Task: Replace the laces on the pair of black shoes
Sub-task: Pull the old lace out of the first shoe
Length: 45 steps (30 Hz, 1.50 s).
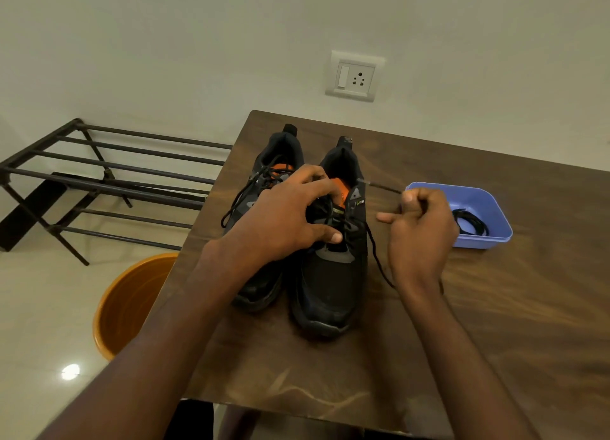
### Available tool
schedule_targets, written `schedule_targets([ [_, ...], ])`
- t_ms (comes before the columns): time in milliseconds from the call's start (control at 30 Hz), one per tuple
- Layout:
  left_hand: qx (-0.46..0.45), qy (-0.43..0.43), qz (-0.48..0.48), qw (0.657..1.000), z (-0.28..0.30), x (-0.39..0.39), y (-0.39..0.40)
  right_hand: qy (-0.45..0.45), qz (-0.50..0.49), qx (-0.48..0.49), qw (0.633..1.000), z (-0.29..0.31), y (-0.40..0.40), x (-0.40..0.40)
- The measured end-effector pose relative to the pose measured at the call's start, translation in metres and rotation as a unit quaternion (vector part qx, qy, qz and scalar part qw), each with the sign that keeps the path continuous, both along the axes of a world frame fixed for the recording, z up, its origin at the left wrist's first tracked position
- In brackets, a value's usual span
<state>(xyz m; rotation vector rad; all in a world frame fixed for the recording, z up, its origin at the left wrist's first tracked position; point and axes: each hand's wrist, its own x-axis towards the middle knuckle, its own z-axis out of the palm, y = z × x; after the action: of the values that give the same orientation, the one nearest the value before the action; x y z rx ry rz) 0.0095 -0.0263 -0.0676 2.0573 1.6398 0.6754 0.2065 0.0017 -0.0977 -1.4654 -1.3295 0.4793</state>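
Dark wood bench (429, 324) against a pale wall carries everything. Right fingers (409, 197) are curled round the old lace (376, 254), pinching it near its tip and drawing it toward three o'clock of the right shoe (330, 287). Left fingers (317, 179) are spread and bent over that shoe's tongue and throat, thumb pressing on the eyelet rows, gripping the upper to hold it down. The left shoe (264, 162) sits just beside it at nine o'clock, its own lace loose but threaded. At three o'clock, apart from the shoes, a blue tub (495, 205) holds coiled black laces (470, 223), probably the replacements. The step in hand looks like unlacing the right shoe. Next calls for pulling the lace free row by row while the left hand (280, 218) steadies the shoe.
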Motion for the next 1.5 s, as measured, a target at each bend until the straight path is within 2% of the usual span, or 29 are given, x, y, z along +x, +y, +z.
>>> schedule_targets([
  [33,0.001,0.004,0.0,1.0,0.001,0.0,-0.001,0.019,-0.013,-0.01,1.0,0.003,0.001,0.005],
  [100,0.002,0.025,0.0,1.0,0.0,0.002,-0.002,-0.001,-0.026,-0.023,0.999,0.012,-0.004,0.011],
  [200,0.021,0.048,0.007,0.999,-0.002,0.009,-0.002,-0.142,-0.01,-0.102,0.984,0.02,-0.015,0.016],
  [300,0.071,0.053,0.044,0.995,-0.005,0.018,0.001,-0.287,0.039,-0.208,0.934,0.023,-0.022,0.016],
  [367,0.093,0.07,0.066,0.991,-0.007,0.023,0.002,-0.359,0.085,-0.199,0.908,0.023,-0.024,0.016],
  [400,0.103,0.074,0.072,0.989,-0.009,0.025,0.002,-0.35,0.124,-0.164,0.914,0.024,-0.024,0.015],
  [467,0.128,0.073,0.075,0.986,-0.011,0.029,0.001,-0.256,0.215,-0.099,0.937,0.026,-0.025,0.01],
  [500,0.14,0.069,0.076,0.985,-0.013,0.031,0.001,-0.217,0.257,-0.087,0.938,0.024,-0.025,0.008],
  [567,0.153,0.056,0.076,0.984,-0.016,0.033,0.002,-0.229,0.308,-0.073,0.92,0.015,-0.021,0.008],
  [667,0.159,0.024,0.079,0.984,-0.019,0.033,0.001,-0.257,0.343,-0.107,0.897,0.006,-0.013,0.013],
  [833,0.146,-0.033,0.133,0.98,-0.018,0.035,-0.001,-0.237,0.343,-0.129,0.9,0.005,-0.007,0.019],
  [933,0.066,-0.155,0.134,0.977,-0.014,0.029,-0.002,-0.229,0.344,-0.117,0.903,0.005,-0.006,0.019],
  [1000,0.026,-0.183,0.115,0.976,-0.01,0.028,-0.005,-0.239,0.345,-0.11,0.901,0.004,-0.006,0.018],
  [1067,0.043,-0.119,0.095,0.987,-0.008,0.029,-0.005,-0.23,0.356,-0.109,0.899,0.0,-0.005,0.016],
  [1133,0.061,0.016,0.085,0.994,-0.001,0.032,-0.006,-0.208,0.368,-0.116,0.899,-0.003,-0.005,0.015],
  [1200,0.083,0.128,0.098,0.983,0.005,0.036,-0.007,-0.21,0.366,-0.112,0.899,-0.005,-0.004,0.014],
  [1300,0.11,0.195,0.139,0.965,0.006,0.04,-0.006,-0.234,0.353,-0.091,0.901,-0.006,-0.002,0.015],
  [1333,0.109,0.171,0.141,0.969,0.007,0.041,-0.006,-0.238,0.352,-0.086,0.901,-0.006,-0.001,0.016],
  [1367,0.103,0.107,0.143,0.979,0.008,0.04,-0.007,-0.24,0.351,-0.086,0.901,-0.007,0.0,0.016],
  [1400,0.09,0.007,0.141,0.986,0.009,0.038,-0.007,-0.239,0.352,-0.087,0.901,-0.007,0.001,0.017],
  [1467,0.051,-0.234,0.146,0.96,0.017,0.033,-0.008,-0.235,0.352,-0.089,0.901,-0.006,0.002,0.018],
  [1500,0.019,-0.305,0.146,0.941,0.021,0.032,-0.01,-0.236,0.354,-0.091,0.901,-0.007,0.003,0.018],
])
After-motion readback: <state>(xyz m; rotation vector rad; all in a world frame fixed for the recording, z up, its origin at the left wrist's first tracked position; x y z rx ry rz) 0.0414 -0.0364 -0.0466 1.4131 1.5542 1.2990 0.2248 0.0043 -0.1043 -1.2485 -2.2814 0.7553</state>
